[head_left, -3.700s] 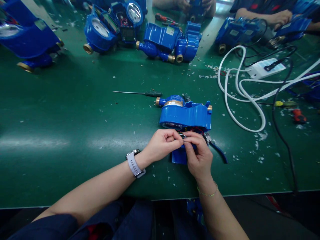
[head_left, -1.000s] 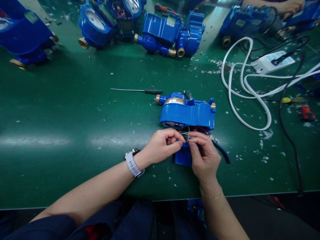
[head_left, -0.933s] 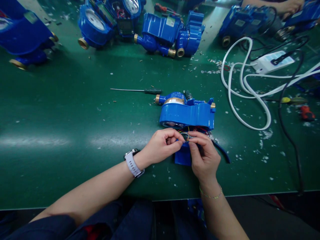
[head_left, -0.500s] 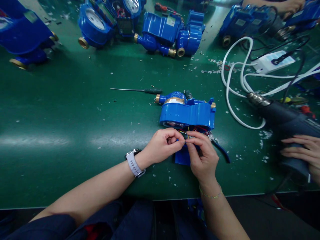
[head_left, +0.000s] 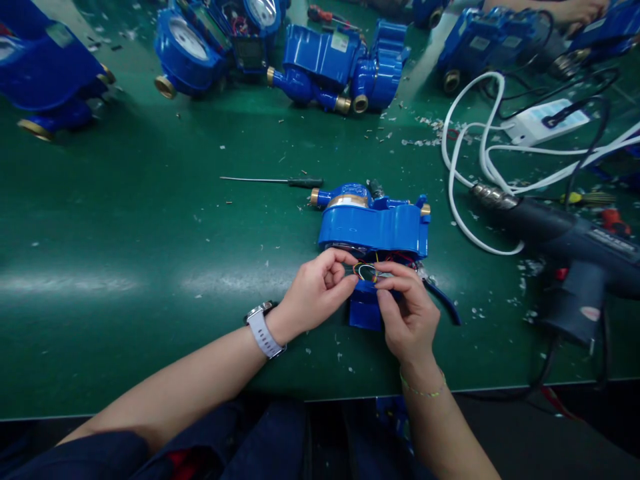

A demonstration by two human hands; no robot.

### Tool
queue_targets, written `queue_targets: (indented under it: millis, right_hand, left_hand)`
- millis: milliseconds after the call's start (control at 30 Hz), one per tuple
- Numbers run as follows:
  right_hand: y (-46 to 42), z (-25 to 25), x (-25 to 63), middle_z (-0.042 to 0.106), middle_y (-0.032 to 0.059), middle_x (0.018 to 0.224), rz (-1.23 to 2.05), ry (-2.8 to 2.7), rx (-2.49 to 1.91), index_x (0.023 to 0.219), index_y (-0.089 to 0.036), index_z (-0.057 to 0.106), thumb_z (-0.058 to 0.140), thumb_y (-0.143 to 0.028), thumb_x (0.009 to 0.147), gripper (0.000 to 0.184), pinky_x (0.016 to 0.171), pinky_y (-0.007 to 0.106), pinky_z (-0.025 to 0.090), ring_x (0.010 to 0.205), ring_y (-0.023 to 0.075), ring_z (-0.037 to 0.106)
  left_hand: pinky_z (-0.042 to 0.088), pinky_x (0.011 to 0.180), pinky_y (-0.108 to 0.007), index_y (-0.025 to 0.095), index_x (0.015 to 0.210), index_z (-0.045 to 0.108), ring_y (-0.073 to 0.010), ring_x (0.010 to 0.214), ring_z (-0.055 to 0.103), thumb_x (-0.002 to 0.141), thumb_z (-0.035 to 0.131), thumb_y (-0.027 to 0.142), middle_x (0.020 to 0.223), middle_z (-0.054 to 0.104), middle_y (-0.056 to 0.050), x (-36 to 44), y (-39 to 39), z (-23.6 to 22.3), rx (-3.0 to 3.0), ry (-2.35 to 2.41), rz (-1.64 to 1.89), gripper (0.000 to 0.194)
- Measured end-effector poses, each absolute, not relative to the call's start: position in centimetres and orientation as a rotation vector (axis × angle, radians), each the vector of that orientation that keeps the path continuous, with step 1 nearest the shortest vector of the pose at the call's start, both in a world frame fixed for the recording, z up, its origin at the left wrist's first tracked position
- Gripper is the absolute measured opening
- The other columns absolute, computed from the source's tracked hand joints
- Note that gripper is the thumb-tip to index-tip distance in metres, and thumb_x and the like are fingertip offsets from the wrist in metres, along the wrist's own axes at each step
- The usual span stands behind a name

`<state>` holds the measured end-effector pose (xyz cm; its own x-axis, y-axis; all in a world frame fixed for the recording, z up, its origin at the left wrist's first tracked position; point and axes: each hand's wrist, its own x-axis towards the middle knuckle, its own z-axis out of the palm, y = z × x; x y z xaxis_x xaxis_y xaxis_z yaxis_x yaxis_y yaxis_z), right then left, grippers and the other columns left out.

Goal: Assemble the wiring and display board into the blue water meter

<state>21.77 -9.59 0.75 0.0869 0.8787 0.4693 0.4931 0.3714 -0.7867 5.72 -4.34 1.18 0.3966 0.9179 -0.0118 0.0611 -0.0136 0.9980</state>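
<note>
"What's crowding that water meter (head_left: pixel 375 229)?"

"Pliers (head_left: pixel 443 303), mostly. They lie just beside the right hand (head_left: pixel 377 277), blue handle angled out. Farther right, a heat gun (head_left: pixel 560 237) rests across the white cord (head_left: pixel 463 215), its nozzle aimed left, towards the meter."

"And behind?"

"A screwdriver (head_left: pixel 305 182) near the left end, blade pointing left. More blue meters (head_left: pixel 320 57) line the far side of the tabletop (head_left: pixel 150 220), and a power strip (head_left: pixel 547 122) sits right of them. A co-worker's hand (head_left: pixel 583 11) shows at the far right."

"How does the meter itself lie?"

"On its side on the tabletop, just beyond both hands. The long axis runs left to right, nearly parallel to the front edge, a brass fitting (head_left: pixel 315 197) at the left end and another at the right. The dial faces the wearer; a blue flap (head_left: pixel 365 315) reaches the same way."

"The hands?"

"The right grip is clamped on thin wires (head_left: pixel 369 266). The left hand (head_left: pixel 356 269) is at them too; whether it pinches any, I can't tell."
</note>
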Motion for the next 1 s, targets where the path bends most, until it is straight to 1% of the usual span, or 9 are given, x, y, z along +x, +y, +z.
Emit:
queue_targets:
  millis: [200, 267, 367, 467, 533, 633, 733, 867, 1000]
  right_hand:
    - [-9.5, 0.8, 21.7, 0.065, 0.0051, 0.100, 0.426, -1.556, -1.265, 0.086, -0.022, 0.059, 0.060, -0.016, 0.089, 0.006, 0.086, 0.042, 0.046, 0.095, 0.0227, 0.060]
    - [-9.4, 0.7, 21.6, 0.064, 0.0042, 0.096, 0.415, -1.549, -1.257, 0.086, -0.022, 0.059, 0.063, -0.016, 0.088, 0.007, 0.084, 0.040, 0.046, 0.092, 0.0217, 0.060]
    - [-9.4, 0.6, 21.6, 0.062, 0.0032, 0.093, 0.402, -1.539, -1.240, 0.095, -0.023, 0.060, 0.065, -0.016, 0.087, 0.011, 0.081, 0.039, 0.047, 0.089, 0.0211, 0.059]
    - [-9.5, 0.7, 21.6, 0.061, 0.0022, 0.090, 0.386, -1.581, -1.268, 0.110, -0.024, 0.062, 0.064, -0.018, 0.089, 0.022, 0.080, 0.038, 0.046, 0.086, 0.0203, 0.057]
    - [-9.5, 0.9, 21.4, 0.061, 0.0020, 0.089, 0.379, -1.612, -1.290, 0.113, -0.024, 0.063, 0.063, -0.020, 0.090, 0.024, 0.078, 0.037, 0.046, 0.083, 0.0198, 0.057]
    - [-9.4, 1.5, 21.0, 0.062, 0.0028, 0.090, 0.370, -1.627, -1.333, 0.104, -0.023, 0.067, 0.063, -0.023, 0.090, 0.014, 0.076, 0.036, 0.047, 0.083, 0.0196, 0.057]
    - [-9.2, 2.2, 20.2, 0.063, 0.0030, 0.087, 0.367, -1.576, -1.420, 0.093, -0.021, 0.068, 0.068, -0.026, 0.088, 0.007, 0.074, 0.034, 0.047, 0.082, 0.0195, 0.059]
    - [-8.9, 2.6, 19.5, 0.063, 0.0007, 0.079, 0.408, -1.479, -1.496, 0.081, -0.020, 0.068, 0.069, -0.023, 0.085, 0.005, 0.070, 0.032, 0.046, 0.075, 0.0179, 0.059]
    - [-8.8, 2.1, 19.7, 0.063, -0.0015, 0.077, 0.544, -1.371, -1.438, 0.077, -0.021, 0.068, 0.067, -0.019, 0.087, 0.010, 0.070, 0.030, 0.045, 0.074, 0.0157, 0.058]
  left_hand:
    - [0.032, 0.045, -0.019, 0.015, 0.107, 0.050, -0.0054, 0.047, 0.042, 0.084, 0.060, 0.027, 0.066, 0.051, 0.007, 5.2, -4.7, 1.0, 1.408, 0.985, 0.825, 0.028]
    - [0.030, 0.045, -0.020, 0.014, 0.107, 0.053, -0.0056, 0.047, 0.041, 0.085, 0.059, 0.030, 0.066, 0.053, 0.006, 5.0, -4.5, 1.0, 1.409, 1.020, 0.773, 0.028]
    - [0.029, 0.046, -0.020, 0.013, 0.098, 0.062, -0.0059, 0.049, 0.040, 0.084, 0.058, 0.034, 0.067, 0.055, 0.003, 4.9, -3.9, 1.1, 1.361, 0.978, 0.705, 0.025]
    - [0.037, 0.053, -0.021, 0.012, 0.087, 0.063, -0.0076, 0.059, 0.047, 0.081, 0.059, 0.032, 0.073, 0.059, 0.000, 5.4, -3.6, 1.1, 1.217, 0.853, 0.758, 0.021]
    - [0.041, 0.059, -0.022, 0.013, 0.083, 0.062, -0.0088, 0.064, 0.051, 0.079, 0.061, 0.031, 0.076, 0.060, -0.001, 5.8, -3.6, 1.0, 1.149, 0.802, 0.793, 0.019]
    - [0.040, 0.057, -0.022, 0.013, 0.081, 0.061, -0.0086, 0.061, 0.049, 0.078, 0.062, 0.032, 0.071, 0.058, 0.000, 6.1, -3.7, 0.9, 1.158, 0.797, 0.794, 0.020]
    - [0.034, 0.051, -0.021, 0.013, 0.080, 0.061, -0.0069, 0.054, 0.041, 0.078, 0.063, 0.032, 0.064, 0.052, 0.003, 6.0, -3.9, 0.9, 1.240, 0.821, 0.828, 0.019]
    - [0.029, 0.048, -0.020, 0.013, 0.074, 0.064, -0.0050, 0.051, 0.035, 0.078, 0.064, 0.026, 0.064, 0.048, 0.004, 5.7, -3.8, 1.1, 1.408, 0.842, 0.928, 0.014]
    - [0.031, 0.049, -0.021, 0.013, 0.074, 0.064, -0.0062, 0.052, 0.039, 0.077, 0.066, 0.032, 0.062, 0.051, 0.003, 5.6, -3.8, 0.9, 1.283, 0.787, 0.876, 0.020]
